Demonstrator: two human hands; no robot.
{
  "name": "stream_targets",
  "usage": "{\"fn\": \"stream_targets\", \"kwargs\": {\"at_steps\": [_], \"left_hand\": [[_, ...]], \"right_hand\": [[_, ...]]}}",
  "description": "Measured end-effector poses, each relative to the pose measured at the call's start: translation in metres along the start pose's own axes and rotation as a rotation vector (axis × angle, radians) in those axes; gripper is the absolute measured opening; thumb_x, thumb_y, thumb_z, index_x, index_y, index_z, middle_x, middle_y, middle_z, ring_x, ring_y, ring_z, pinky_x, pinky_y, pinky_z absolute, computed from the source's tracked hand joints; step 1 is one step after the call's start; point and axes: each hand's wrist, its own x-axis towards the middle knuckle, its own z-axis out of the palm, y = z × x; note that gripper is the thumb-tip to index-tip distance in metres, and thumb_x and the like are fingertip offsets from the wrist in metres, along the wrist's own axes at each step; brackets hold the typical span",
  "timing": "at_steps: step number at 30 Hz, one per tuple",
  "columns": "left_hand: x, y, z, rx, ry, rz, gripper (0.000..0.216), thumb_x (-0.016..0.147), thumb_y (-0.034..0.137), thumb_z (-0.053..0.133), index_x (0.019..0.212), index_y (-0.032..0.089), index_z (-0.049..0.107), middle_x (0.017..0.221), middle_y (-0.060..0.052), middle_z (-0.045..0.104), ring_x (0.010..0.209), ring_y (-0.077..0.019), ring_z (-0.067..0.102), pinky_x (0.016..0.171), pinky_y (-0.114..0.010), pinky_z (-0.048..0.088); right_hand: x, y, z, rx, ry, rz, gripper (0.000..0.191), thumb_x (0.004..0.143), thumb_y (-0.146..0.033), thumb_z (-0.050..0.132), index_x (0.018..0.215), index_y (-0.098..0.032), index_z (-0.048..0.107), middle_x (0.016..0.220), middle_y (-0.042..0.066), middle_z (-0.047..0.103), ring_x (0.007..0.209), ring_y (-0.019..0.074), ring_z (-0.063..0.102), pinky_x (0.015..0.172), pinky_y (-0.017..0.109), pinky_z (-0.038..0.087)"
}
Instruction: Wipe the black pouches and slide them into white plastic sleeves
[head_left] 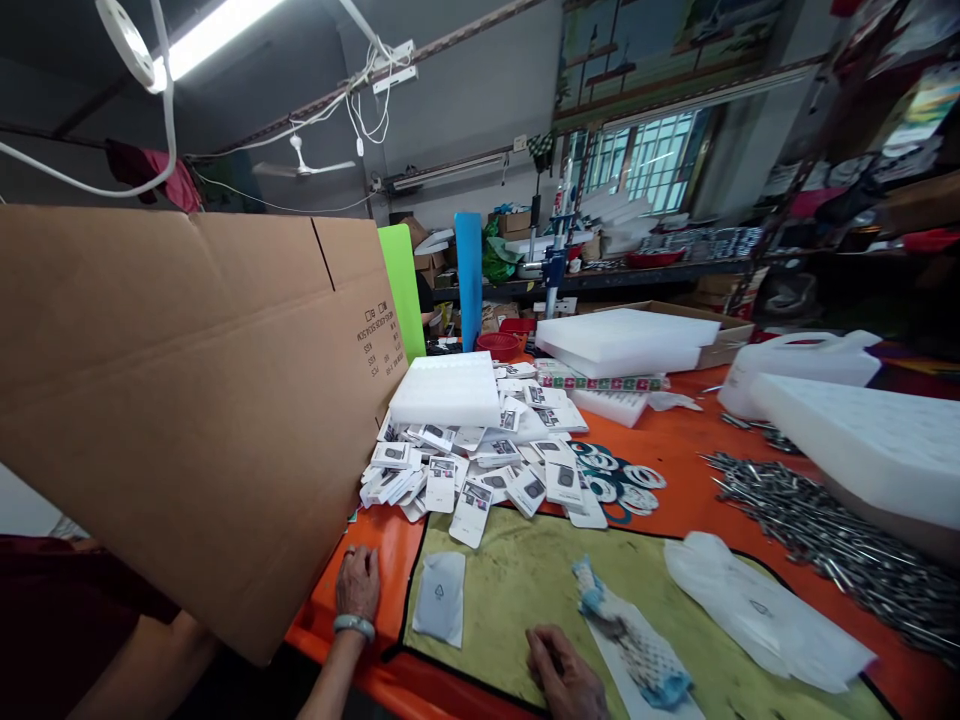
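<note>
My left hand (pixel 358 585), with a ring and a pale wristband, lies flat on the orange table (pixel 675 460) at its near edge. Its fingers are stretched out, just below the lower edge of a big tilted cardboard box (pixel 187 400), and it holds nothing. My right hand (pixel 564 678) rests on the yellow-green mat (pixel 525 570) with its fingers curled under and nothing visible in them. It touches the left edge of a printed packet with a blue piece (pixel 634 650). A small grey pouch (pixel 440 597) lies on the mat between my hands.
A heap of white printed cards (pixel 480 470) and a white foam block (pixel 448 390) lie beyond the mat. Clear bags (pixel 757 605), a pile of metal pins (pixel 825 530) and more foam slabs (pixel 862 440) fill the right side. Dark red clothing (pixel 67 610) shows at the lower left.
</note>
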Motion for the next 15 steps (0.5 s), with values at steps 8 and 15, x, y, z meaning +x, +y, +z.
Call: {"fn": "stream_targets", "kwargs": {"at_steps": [8,15], "left_hand": [[0.0,0.003,-0.017,-0.264,-0.046,-0.187,0.019,0.079,0.032,0.048,0.066,0.021,0.053,0.074,-0.006,0.062,0.075,-0.0216,0.06,0.074,-0.036,0.048],[-0.054,0.026,-0.028,-0.413,0.027,-0.363,0.02,0.081,0.035,0.047,0.081,0.018,0.057,0.076,-0.006,0.066,0.066,-0.0167,0.061,0.065,-0.029,0.051]], "right_hand": [[0.004,-0.012,-0.008,0.069,-0.082,0.138,0.047,0.069,-0.068,0.049,0.068,-0.022,0.055,0.053,0.001,0.057,0.046,0.0164,0.052,0.044,0.027,0.041],[0.047,-0.055,0.018,-0.108,-0.274,-0.091,0.04,0.071,-0.06,0.047,0.077,-0.023,0.061,0.071,0.007,0.068,0.065,0.0225,0.063,0.063,0.033,0.049]]}}
